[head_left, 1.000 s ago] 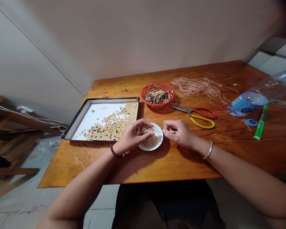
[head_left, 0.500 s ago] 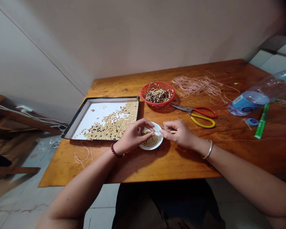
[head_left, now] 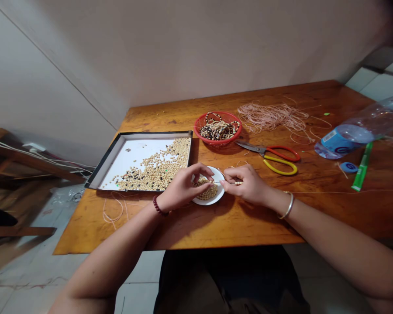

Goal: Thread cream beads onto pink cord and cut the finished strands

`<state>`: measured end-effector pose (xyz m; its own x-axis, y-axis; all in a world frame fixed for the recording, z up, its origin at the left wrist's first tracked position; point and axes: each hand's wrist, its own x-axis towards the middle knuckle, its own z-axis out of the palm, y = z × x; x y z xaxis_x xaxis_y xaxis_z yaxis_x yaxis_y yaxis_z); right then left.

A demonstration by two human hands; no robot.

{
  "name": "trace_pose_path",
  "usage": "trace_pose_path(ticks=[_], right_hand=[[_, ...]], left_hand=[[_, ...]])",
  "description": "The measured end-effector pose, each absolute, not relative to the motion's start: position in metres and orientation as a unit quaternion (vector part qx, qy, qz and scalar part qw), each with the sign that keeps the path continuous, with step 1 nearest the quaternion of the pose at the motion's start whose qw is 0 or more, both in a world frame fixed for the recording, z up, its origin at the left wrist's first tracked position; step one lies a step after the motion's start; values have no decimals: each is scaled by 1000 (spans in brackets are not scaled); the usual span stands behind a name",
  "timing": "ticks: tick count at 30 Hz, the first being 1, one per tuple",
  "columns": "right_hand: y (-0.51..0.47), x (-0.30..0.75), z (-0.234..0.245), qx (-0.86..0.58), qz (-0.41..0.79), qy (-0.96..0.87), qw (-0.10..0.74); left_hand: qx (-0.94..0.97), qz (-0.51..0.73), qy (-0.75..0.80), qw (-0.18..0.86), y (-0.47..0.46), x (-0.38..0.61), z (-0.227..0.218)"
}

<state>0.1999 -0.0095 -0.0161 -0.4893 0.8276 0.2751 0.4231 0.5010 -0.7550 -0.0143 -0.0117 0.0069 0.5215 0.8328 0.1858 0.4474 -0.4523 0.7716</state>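
Observation:
My left hand (head_left: 185, 185) is over a small white plate (head_left: 220, 194) of cream beads (head_left: 208, 193). Its thumb and forefinger close on what looks like one cream bead, partly hidden by the fingertips. Just to the right, my right hand (head_left: 245, 182) pinches a thin needle (head_left: 217, 182) that points left toward that bead. A short row of threaded cream beads (head_left: 239, 183) shows by its curled fingers. The thread between them is mostly hidden.
A shallow black-edged tray (head_left: 118, 148) of loose cream and dark beads lies left. Behind the hands are a red basket (head_left: 218, 141) of strung beads, scissors (head_left: 279, 166) and tangled pink string (head_left: 270, 117). A plastic bottle (head_left: 343, 141), blue cap (head_left: 348, 167) and green packet (head_left: 362, 168) lie right.
Both hands keep nearly the same pose over the plate. The whole view has shifted very slightly; nothing is visibly picked up or let go.

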Motion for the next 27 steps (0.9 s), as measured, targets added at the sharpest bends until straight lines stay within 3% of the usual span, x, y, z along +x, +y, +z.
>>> trace_pose_path(ticks=[27], right_hand=[[-12, 196, -15, -380, 371, -777, 338]], left_hand=[[792, 290, 381, 379, -13, -15, 7]])
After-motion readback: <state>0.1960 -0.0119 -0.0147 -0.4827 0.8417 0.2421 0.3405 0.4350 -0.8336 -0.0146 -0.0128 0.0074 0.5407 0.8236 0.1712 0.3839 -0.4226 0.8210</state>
